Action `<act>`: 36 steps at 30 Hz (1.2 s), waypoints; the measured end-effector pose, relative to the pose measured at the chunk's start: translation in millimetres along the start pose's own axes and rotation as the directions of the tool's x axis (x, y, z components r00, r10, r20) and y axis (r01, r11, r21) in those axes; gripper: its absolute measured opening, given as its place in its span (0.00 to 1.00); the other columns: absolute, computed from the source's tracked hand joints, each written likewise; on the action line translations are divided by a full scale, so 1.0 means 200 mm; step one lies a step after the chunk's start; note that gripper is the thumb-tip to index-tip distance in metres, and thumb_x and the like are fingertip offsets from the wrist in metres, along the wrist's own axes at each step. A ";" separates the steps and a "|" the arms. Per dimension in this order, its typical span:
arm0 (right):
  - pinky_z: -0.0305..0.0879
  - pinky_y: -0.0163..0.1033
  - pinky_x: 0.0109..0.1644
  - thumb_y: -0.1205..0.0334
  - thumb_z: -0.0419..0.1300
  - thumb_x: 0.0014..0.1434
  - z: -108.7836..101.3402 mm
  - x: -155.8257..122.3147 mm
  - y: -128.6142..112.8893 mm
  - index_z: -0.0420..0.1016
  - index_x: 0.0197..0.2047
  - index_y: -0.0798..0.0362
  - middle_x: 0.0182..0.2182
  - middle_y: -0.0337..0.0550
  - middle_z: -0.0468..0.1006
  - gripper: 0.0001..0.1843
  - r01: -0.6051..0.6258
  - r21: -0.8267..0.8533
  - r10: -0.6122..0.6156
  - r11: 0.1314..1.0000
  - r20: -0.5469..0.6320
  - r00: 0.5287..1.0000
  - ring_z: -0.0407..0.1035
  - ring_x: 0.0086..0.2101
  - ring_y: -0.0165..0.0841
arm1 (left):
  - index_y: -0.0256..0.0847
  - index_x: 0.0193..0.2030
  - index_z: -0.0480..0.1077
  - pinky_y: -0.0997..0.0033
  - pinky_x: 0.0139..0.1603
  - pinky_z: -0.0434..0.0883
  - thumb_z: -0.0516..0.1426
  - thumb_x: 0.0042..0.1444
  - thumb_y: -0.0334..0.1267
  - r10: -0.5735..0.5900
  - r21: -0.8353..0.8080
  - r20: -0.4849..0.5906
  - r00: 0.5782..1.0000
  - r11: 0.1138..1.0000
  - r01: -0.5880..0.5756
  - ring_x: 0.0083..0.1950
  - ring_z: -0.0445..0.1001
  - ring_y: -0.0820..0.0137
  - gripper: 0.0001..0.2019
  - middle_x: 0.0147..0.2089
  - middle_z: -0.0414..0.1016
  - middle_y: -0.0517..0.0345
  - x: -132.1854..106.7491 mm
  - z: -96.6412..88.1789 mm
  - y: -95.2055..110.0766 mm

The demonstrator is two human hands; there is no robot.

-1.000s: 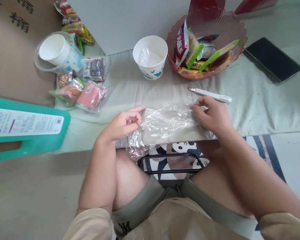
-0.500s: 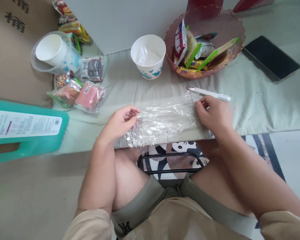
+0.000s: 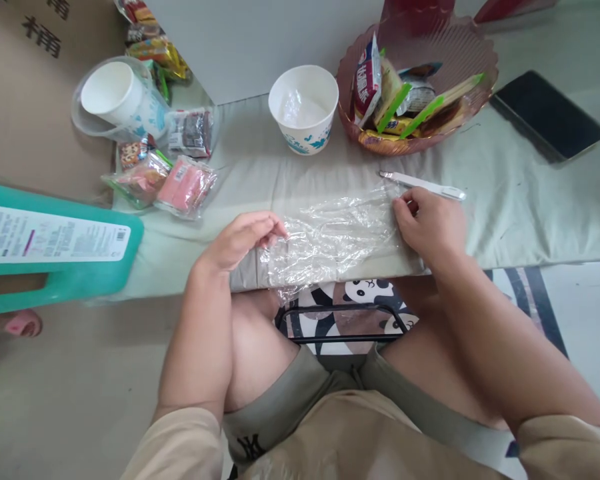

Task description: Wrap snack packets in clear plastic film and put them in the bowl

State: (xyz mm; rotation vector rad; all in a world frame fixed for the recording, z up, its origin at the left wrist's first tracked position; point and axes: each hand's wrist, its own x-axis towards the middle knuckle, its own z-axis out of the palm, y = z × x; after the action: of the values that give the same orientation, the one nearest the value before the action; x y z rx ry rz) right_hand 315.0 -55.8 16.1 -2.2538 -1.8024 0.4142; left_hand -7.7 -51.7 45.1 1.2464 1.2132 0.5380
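A crinkled sheet of clear plastic (image 3: pixel 330 233), perhaps a bag, lies spread on the pale green cloth at the front edge, its near left corner hanging over. My right hand (image 3: pixel 433 223) is closed, thumb and forefinger pinching the plastic's right end. At the left end, my left hand (image 3: pixel 245 240) rests with its fingers extended together and slightly bent, the tips touching the plastic. Its thumb is hard to make out. Just beyond my right hand lies a slim white tool (image 3: pixel 425 185) with a metal tip.
Behind the plastic stand a paper cup (image 3: pixel 307 130) with clear wrap inside and a pink glass bowl (image 3: pixel 350 130) of snacks. A black phone (image 3: pixel 550 117) lies right. Left are wrapped snacks (image 3: pixel 187 187), tilted cups (image 3: pixel 145 113) and a teal container (image 3: pixel 90 277).
My left hand has let go of its pinch, and its fingers have straightened onto the plastic, which lies flatter. My right hand keeps its place. A pink-shod foot has appeared at the lower left.
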 end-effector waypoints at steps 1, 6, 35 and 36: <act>0.57 0.42 0.34 0.52 0.56 0.65 0.00 0.00 0.00 0.79 0.41 0.49 0.36 0.49 0.84 0.14 0.003 -0.002 -0.003 1.000 -0.001 1.000 0.73 0.33 0.41 | 0.38 0.35 0.75 0.73 0.32 0.68 0.64 0.50 0.47 -0.003 -0.001 0.009 1.000 1.000 0.003 0.33 0.72 0.72 0.14 0.35 0.78 0.53 -0.01 0.00 0.00; 0.54 0.42 0.34 0.51 0.56 0.65 0.00 0.00 0.01 0.79 0.41 0.49 0.35 0.49 0.84 0.14 0.009 -0.011 -0.009 1.000 -0.012 1.000 0.72 0.33 0.42 | 0.39 0.39 0.70 0.73 0.34 0.72 0.68 0.42 0.37 -0.068 0.037 -0.035 0.997 0.997 0.070 0.39 0.77 0.70 0.17 0.40 0.77 0.55 -0.01 0.02 -0.01; 0.55 0.42 0.33 0.52 0.57 0.62 0.01 0.00 0.01 0.81 0.39 0.47 0.34 0.48 0.83 0.13 -0.019 0.015 0.019 1.000 -0.027 0.999 0.70 0.31 0.40 | 0.39 0.37 0.72 0.74 0.28 0.71 0.74 0.36 0.37 -0.159 -0.172 -0.117 0.980 0.976 0.137 0.28 0.73 0.75 0.22 0.31 0.77 0.59 0.03 -0.01 -0.03; 0.55 0.42 0.33 0.52 0.57 0.62 0.01 0.00 0.01 0.80 0.39 0.47 0.34 0.48 0.83 0.12 -0.017 0.017 0.017 1.000 -0.030 0.999 0.70 0.31 0.40 | 0.39 0.37 0.72 0.73 0.29 0.71 0.74 0.36 0.36 -0.141 -0.163 -0.111 0.984 0.979 0.122 0.29 0.74 0.74 0.21 0.30 0.76 0.60 0.03 -0.01 -0.03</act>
State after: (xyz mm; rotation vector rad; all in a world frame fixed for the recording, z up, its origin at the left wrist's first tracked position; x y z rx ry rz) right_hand 315.5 -56.1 13.7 -2.2532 -1.7595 0.3945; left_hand -10.1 -47.8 38.0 1.0050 1.3199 0.6058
